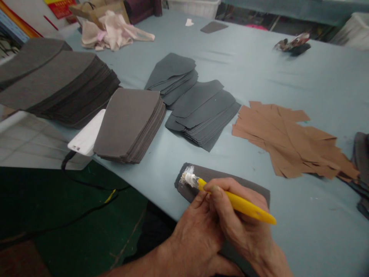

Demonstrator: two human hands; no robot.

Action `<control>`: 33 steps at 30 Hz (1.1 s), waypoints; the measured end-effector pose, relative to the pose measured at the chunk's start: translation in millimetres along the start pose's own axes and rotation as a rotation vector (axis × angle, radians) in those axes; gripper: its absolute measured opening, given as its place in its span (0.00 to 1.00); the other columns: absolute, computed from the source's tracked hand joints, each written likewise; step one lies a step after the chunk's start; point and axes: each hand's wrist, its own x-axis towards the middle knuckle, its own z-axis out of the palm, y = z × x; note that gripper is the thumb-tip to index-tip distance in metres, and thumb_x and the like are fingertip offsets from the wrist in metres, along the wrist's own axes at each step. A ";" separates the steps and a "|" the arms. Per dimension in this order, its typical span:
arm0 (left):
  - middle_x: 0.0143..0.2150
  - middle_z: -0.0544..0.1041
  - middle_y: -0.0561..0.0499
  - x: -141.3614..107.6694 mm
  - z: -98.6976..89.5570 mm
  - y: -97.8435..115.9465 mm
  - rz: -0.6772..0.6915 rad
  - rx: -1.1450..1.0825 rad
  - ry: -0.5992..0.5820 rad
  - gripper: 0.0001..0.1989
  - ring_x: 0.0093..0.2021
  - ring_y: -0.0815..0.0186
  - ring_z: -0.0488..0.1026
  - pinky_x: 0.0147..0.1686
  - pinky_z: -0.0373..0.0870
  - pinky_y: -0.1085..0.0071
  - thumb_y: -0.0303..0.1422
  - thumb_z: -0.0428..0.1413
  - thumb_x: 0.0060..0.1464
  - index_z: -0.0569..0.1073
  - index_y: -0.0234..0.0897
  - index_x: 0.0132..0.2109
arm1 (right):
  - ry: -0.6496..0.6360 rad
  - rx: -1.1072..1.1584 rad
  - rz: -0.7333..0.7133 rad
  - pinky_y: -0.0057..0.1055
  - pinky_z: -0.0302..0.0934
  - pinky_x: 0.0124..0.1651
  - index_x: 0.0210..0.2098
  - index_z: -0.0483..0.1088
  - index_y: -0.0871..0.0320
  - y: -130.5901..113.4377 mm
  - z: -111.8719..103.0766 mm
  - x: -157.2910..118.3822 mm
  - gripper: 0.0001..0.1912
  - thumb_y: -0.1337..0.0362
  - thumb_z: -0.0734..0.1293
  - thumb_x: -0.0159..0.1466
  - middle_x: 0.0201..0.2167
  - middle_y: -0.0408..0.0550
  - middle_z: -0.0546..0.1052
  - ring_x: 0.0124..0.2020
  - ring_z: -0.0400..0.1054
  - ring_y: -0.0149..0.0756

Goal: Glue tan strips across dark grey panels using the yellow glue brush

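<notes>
On the blue-grey worktop (291, 80), stacks of charcoal sheet pieces (129, 123) lie at 11 o'clock and loose tan pieces (276, 142) at 2 o'clock. White paste (188, 177) covers only one end of a dark piece (186, 194) at 12 o'clock. The right hand's fingers (221, 188) grip a yellow-handled brush (239, 204) there; the left hand's fingers (198, 206) curl beside it, their hold unclear.

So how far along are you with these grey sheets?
Partway, at a guess. Perhaps done: the fanned grey pieces and tan pieces spread on the table. In hand: the right hand holds a yellow-handled brush loaded with white paste against a grey sheet, the left hand beside it. Left: the squared grey stacks look untouched.
</notes>
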 end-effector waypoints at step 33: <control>0.77 0.61 0.40 5.3 -8.9 0.0 -0.002 0.001 -0.003 0.55 0.79 0.51 0.52 0.78 0.45 0.56 0.63 0.57 0.60 0.46 0.33 0.79 | 0.190 0.192 0.457 0.24 0.65 0.24 0.31 0.75 0.56 5.8 7.7 -5.7 0.21 0.48 0.67 0.72 0.18 0.40 0.71 0.19 0.67 0.29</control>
